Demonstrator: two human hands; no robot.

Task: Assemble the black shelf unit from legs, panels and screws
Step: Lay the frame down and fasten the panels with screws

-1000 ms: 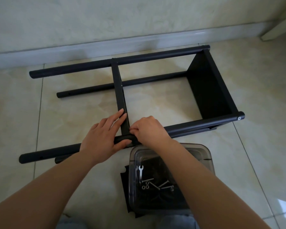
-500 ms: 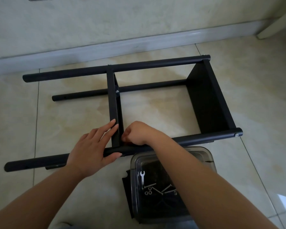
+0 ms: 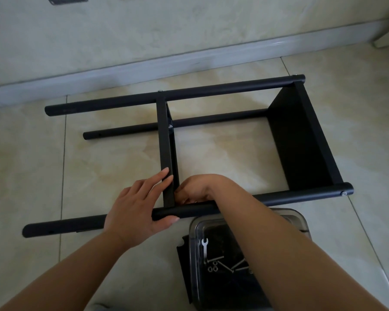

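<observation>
Frame (image 3: 211,95): matte black shelf unit lying on its side on glossy beige floor tiles (image 3: 234,158), near the wall.
Legs: four round tubes, smooth, with rounded ends; near leg (image 3: 290,197) carries a silver screw head at its right end.
Panels: flat end panel (image 3: 301,142) at right; narrow mid panel (image 3: 165,142) crosses between the legs.
Left hand (image 3: 137,212): fingers straight along the mid panel, thumb under the near leg, pressing the joint.
Right hand (image 3: 195,187): fingers curled down behind the near leg beside the joint; what they pinch cannot be told.
Box (image 3: 288,216): clear plastic, rounded corners, just beside the near leg, holding a small silver wrench (image 3: 204,249), long screws (image 3: 216,258) and ring washers (image 3: 212,268).
</observation>
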